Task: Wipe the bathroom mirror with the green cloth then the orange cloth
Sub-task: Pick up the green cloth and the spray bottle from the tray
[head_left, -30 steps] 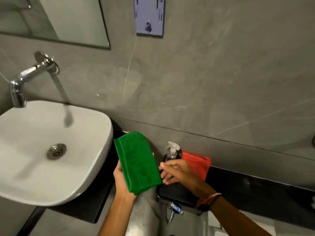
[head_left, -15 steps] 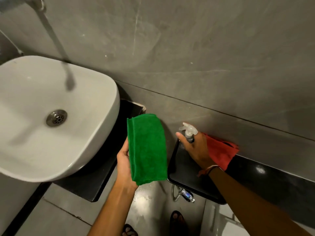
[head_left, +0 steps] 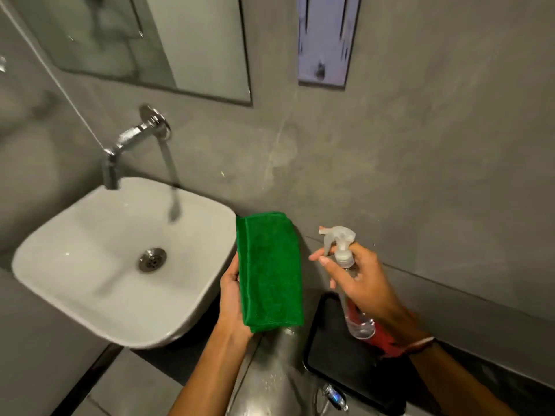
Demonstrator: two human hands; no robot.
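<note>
My left hand (head_left: 232, 298) holds the folded green cloth (head_left: 268, 271) flat on its palm, in front of the basin's right side. My right hand (head_left: 362, 280) grips a clear spray bottle (head_left: 350, 283) by the neck, lifted above the black tray, nozzle pointing left toward the green cloth. The orange cloth (head_left: 381, 339) lies mostly hidden under my right wrist, at the tray's back edge. The mirror (head_left: 168, 46) hangs on the grey wall at upper left, above the tap.
A white basin (head_left: 90, 265) sits at left with a chrome wall tap (head_left: 132, 139) running water into it. A black tray (head_left: 336, 355) rests on the dark counter at right. A pale panel (head_left: 327, 40) is fixed to the wall right of the mirror.
My right hand has taken the spray bottle off the tray and raised it. The view has tilted up, bringing the mirror back into sight. The green cloth stays in my left hand.
</note>
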